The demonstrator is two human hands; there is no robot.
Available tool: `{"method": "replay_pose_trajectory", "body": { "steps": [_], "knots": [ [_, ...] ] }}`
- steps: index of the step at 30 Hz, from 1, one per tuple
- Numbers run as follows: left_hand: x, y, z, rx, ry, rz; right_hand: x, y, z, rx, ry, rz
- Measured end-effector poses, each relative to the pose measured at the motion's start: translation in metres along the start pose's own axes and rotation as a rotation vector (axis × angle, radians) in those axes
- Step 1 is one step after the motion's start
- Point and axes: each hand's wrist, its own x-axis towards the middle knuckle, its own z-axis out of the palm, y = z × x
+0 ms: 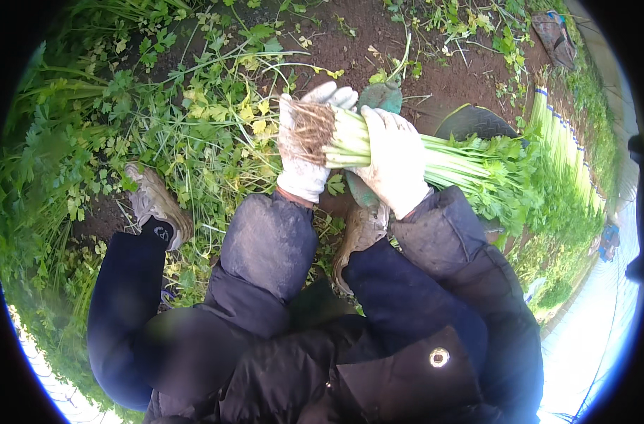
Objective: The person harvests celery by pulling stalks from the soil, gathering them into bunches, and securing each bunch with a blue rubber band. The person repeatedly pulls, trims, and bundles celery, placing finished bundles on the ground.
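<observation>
A bunch of celery point(456, 161) lies sideways in front of me, its brown roots point(312, 131) to the left and its leaves to the right. Around the pale stalks, just right of the roots, my gloved right hand point(392, 154) is closed. Beneath the root end is my left hand point(300, 166), in a soiled white glove. Its fingers stretch out past the far side of the bunch, and the roots cover part of its palm. Behind the hands a green, flat-looking object point(382, 97) shows in part; its kind is unclear.
Bundled celery point(558, 134) with blue ties lies in a row at the right. Leafy plants point(60, 141) grow at the left, with yellowing leaves over brown soil point(357, 42). A dark, rounded, yellow-edged object point(477, 121) sits behind the bunch. My shoes point(159, 201) flank the work area.
</observation>
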Motion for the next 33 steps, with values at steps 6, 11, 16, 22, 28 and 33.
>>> {"method": "replay_pose_trajectory", "body": {
  "steps": [6,11,16,22,28,33],
  "knots": [
    [0.000,-0.014,-0.009,-0.114,-0.124,0.087,-0.005,0.003,0.001,0.073,-0.070,0.059],
    [0.021,-0.016,-0.030,-0.147,0.117,0.031,0.001,0.010,0.005,0.084,-0.114,0.034],
    [-0.001,0.022,-0.018,0.654,0.224,-0.050,0.001,0.005,0.014,0.003,-0.181,0.044],
    [-0.096,0.058,0.024,1.658,0.400,0.581,-0.004,0.002,0.011,0.008,-0.160,0.028],
    [-0.093,0.033,0.030,2.113,0.028,0.628,-0.004,0.003,0.009,0.029,-0.164,0.023],
    [-0.083,0.042,0.041,2.253,-0.203,0.721,-0.002,0.004,0.009,0.061,-0.157,0.039]
  ]
}}
